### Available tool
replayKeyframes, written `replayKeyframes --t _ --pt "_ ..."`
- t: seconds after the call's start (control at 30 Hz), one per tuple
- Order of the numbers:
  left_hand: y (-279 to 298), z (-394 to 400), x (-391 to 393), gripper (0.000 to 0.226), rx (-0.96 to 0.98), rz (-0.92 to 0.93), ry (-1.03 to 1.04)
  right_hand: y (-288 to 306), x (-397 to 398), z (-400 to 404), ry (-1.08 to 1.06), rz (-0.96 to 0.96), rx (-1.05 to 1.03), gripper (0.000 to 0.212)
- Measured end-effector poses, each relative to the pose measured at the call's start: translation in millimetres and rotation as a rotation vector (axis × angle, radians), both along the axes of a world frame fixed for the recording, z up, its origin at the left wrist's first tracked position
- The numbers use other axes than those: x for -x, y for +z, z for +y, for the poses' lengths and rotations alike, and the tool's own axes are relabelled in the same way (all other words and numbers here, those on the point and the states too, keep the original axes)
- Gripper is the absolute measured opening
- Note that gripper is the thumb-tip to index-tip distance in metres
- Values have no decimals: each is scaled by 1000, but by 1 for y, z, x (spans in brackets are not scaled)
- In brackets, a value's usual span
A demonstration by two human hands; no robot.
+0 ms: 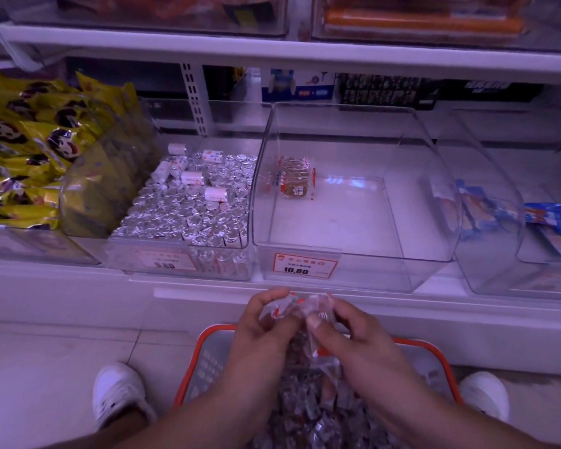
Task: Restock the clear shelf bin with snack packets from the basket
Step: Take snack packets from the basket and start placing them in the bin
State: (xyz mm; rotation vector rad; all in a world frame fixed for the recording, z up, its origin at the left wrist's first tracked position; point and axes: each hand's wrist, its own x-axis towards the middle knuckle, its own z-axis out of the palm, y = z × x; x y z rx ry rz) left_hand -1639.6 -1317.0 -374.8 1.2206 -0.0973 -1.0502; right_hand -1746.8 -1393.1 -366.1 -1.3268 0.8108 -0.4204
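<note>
Both your hands, left hand (266,322) and right hand (347,332), clutch a bunch of snack packets (300,311) above the basket (208,338). Pickup step; next, lift into the near-empty clear bin (353,247) ahead.

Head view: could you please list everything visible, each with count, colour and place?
clear shelf bin: one, transparent, shelf centre, nearly empty
snack packets: a few, brown and red, bin's back left
silver rolls: many, bin to the left
yellow bags: many, far left
blue packets: a few, right bins
basket: one, orange rim, on floor, full of packets
white shoes: two, beside basket
hands: left, right, both holding a clear packet above basket
</note>
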Motion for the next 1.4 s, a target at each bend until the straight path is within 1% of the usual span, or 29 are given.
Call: replayKeyframes --t 0.1,0.2,0.23,0.3,0.33,0.37,0.4,0.43,0.5,0.57,0.63,0.7,0.77,0.83,0.87,0.9,0.93,1.0,1.03,1.13,1.2,1.23,1.27,1.3,1.33,1.37,1.4 --pt "1 2 4 21 -1 -150 -5 1 2 -14 36 113 213 30" --pt "2 3 9 16 -3 -207 -32 8 4 -21 127 131 364 23" --pt "2 3 10 15 -8 -225 -43 7 5 -21 168 146 405 24" --pt "2 3 10 30 -8 -234 -97 0 8 -22 241 221 490 30" --pt "2 3 9 34 -9 -214 -127 -2 8 -21 269 254 520 31" --pt "1 2 7 33 -12 -177 -143 -2 9 -20 287 265 525 30" --pt "0 1 3 29 -16 -128 -142 -1 9 -20 291 246 497 27" --pt "-2 1 -2 27 -28 -71 -127 2 8 -21 290 209 419 23" --pt "-6 0 -12 29 -73 -10 -94 9 8 -26 271 150 195 21" --pt "-9 -1 -20 32 -95 -15 -47 13 13 -34 231 157 5 23" --pt "-8 -2 -27 34 -98 -73 13 17 20 -41 236 184 -44 27" --pt "-7 -2 -32 35 -104 -136 67 19 26 -47 250 196 15 26" --pt "-7 -2 -34 33 -106 -209 99 24 29 -50 175 182 163 22" --pt "-7 -2 -31 31 -100 -295 97 28 29 -51 28 144 410 29" --pt "-7 -2 -27 31 -96 -314 89 29 27 -46 -6 115 493 35" --pt "-7 -3 -22 31 -89 -302 77 30 23 -37 2 76 524 39" --pt "-8 -3 -16 31 -79 -268 60 29 18 -27 35 39 498 39" --pt "-9 -2 -5 31 -54 -169 15 23 6 -10 112 -27 363 30" --pt "-10 -1 -2 31 -46 -124 5 18 2 -5 110 -43 309 31" --pt "-12 0 -3 35 -30 -67 24 5 1 -10 23 1 256 46" --pt "-11 0 -7 44 -16 -77 18 0 4 -16 5 37 210 57" --pt "-10 0 -8 48 -12 -82 14 0 5 -19 8 68 189 56" --pt "-10 0 -9 48 -10 -84 12 0 5 -20 22 103 174 46" --pt "-10 1 -9 46 -10 -94 12 0 3 -20 47 136 173 31" --pt "-10 1 -8 42 -12 -118 22 1 1 -19 82 158 178 26" --pt "-11 1 -7 37 -19 -166 39 0 0 -18 108 172 189 35" --pt "-11 1 -6 33 -27 -227 53 -1 -1 -15 112 184 192 38"
